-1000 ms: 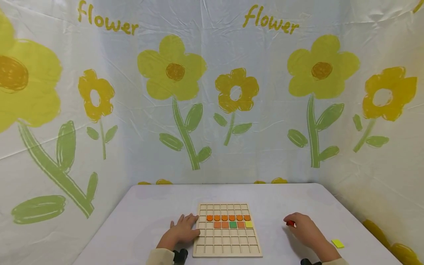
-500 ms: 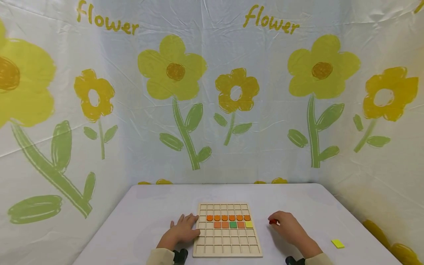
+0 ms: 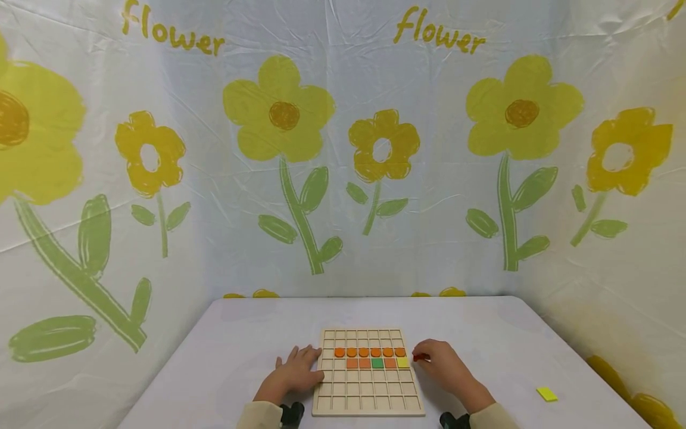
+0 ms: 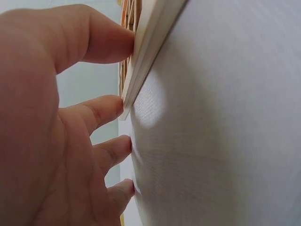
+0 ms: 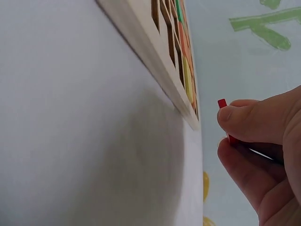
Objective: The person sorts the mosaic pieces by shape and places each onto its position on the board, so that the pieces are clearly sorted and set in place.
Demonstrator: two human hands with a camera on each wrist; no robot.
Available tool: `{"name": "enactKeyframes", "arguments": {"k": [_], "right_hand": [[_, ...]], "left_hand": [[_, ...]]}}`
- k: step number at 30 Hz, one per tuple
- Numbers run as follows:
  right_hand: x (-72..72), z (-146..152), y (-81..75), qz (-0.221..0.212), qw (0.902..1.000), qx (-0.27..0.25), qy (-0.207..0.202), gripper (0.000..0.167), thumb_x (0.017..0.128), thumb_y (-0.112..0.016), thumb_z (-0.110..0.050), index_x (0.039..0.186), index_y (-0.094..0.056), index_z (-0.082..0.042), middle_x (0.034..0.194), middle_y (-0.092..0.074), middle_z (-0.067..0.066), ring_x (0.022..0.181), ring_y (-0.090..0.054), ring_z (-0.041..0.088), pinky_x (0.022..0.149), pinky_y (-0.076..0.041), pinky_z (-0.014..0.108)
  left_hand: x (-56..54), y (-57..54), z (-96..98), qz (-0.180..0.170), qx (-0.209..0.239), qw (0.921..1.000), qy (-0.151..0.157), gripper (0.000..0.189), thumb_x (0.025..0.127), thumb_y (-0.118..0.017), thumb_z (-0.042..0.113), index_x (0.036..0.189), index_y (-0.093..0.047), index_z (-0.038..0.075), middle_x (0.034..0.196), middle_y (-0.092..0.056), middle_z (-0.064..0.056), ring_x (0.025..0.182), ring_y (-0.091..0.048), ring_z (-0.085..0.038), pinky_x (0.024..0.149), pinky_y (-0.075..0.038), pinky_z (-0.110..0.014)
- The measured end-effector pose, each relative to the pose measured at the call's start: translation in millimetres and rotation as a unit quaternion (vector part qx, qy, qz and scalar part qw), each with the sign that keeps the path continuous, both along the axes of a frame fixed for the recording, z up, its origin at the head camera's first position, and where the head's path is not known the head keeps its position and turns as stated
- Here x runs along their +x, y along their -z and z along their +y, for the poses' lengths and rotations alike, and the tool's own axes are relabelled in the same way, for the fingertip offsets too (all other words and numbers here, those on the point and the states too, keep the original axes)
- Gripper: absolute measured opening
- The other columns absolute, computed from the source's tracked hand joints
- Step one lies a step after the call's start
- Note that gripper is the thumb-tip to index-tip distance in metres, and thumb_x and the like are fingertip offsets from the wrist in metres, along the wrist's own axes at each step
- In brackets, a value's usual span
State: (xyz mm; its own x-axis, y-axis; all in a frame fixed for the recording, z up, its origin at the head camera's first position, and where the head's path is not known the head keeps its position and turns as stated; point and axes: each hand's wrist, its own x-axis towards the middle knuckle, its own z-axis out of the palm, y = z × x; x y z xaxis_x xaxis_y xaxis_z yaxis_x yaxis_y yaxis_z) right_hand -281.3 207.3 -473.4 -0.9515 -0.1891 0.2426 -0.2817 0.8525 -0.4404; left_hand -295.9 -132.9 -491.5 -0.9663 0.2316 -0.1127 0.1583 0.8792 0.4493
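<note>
A light wooden grid board [image 3: 368, 413] lies on the table. One of its rows holds several orange discs [image 3: 364, 353]. In the row nearer me sit orange square tiles, a green square tile [image 3: 377, 363] and a yellow square tile [image 3: 402, 363] at the right end. My left hand [image 3: 293, 372] rests at the board's left edge with fingers spread, thumb and index fingertip touching its side in the left wrist view. Just beyond the board's right edge, my right hand [image 3: 443, 364] pinches a small flat red tile [image 5: 222, 103] between thumb and fingers, raised above the table.
A loose yellow square tile [image 3: 547, 394] lies on the white table [image 3: 257, 322], to the right of my right forearm. Behind the table and along its sides hangs a cloth [image 3: 343, 250] printed with yellow flowers.
My right hand has moved left with the red tile, from well out on the right side of the table to the board's right edge. My left hand and the board have stayed put.
</note>
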Motion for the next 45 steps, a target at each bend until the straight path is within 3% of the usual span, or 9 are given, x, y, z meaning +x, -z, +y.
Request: {"name": "enactKeyframes", "arguments": {"k": [5,13,22,32,45], "right_hand": [[-2.2,-13.0,1.6,-0.006,0.9998,-0.002,-0.018,0.014,0.079,-0.073,0.0,0.087,-0.075,-0.011,0.096,-0.07,0.0,0.093,-0.066,0.02,0.08,-0.057,0.039],[-3.0,-30.5,5.6,0.039,0.9965,0.008,-0.073,0.009,0.081,-0.073,-0.004,0.088,-0.076,-0.009,0.095,-0.071,0.0,0.09,-0.067,0.02,0.077,-0.057,0.036],[-7.0,-48.6,9.0,0.046,0.9923,0.001,-0.115,0.009,0.083,-0.072,-0.007,0.092,-0.076,-0.008,0.096,-0.071,0.0,0.092,-0.067,0.021,0.077,-0.057,0.035],[-10.8,-67.6,11.9,0.069,0.987,0.002,-0.145,0.01,0.084,-0.072,-0.009,0.092,-0.076,-0.01,0.096,-0.072,-0.001,0.092,-0.066,0.018,0.077,-0.056,0.031],[-14.0,-89.5,9.2,0.056,0.9846,0.004,-0.166,0.011,0.084,-0.072,-0.011,0.095,-0.076,-0.012,0.096,-0.071,-0.004,0.089,-0.065,0.012,0.074,-0.055,0.026]], "left_hand": [[-0.6,-0.1,-0.5,-0.002,0.0,1.0,-0.002,0.062,0.086,-0.058,0.04,0.142,-0.049,0.013,0.151,-0.039,-0.016,0.143,-0.023,-0.049,0.106,-0.008,-0.078],[0.0,-1.3,-0.7,-0.003,0.007,1.0,-0.002,0.063,0.086,-0.057,0.039,0.142,-0.048,0.014,0.152,-0.038,-0.016,0.143,-0.022,-0.049,0.106,-0.007,-0.078],[1.0,-0.7,-0.6,-0.004,0.005,1.0,0.0,0.062,0.086,-0.057,0.039,0.142,-0.048,0.014,0.152,-0.038,-0.017,0.143,-0.022,-0.049,0.106,-0.007,-0.078],[1.5,0.3,-0.1,0.002,0.009,1.0,-0.001,0.061,0.086,-0.058,0.038,0.141,-0.049,0.014,0.151,-0.039,-0.017,0.143,-0.023,-0.049,0.105,-0.006,-0.079],[-1.3,3.0,-0.6,0.001,0.01,0.9999,0.001,0.062,0.087,-0.057,0.04,0.142,-0.048,0.014,0.152,-0.038,-0.016,0.143,-0.022,-0.049,0.106,-0.006,-0.078]]}}
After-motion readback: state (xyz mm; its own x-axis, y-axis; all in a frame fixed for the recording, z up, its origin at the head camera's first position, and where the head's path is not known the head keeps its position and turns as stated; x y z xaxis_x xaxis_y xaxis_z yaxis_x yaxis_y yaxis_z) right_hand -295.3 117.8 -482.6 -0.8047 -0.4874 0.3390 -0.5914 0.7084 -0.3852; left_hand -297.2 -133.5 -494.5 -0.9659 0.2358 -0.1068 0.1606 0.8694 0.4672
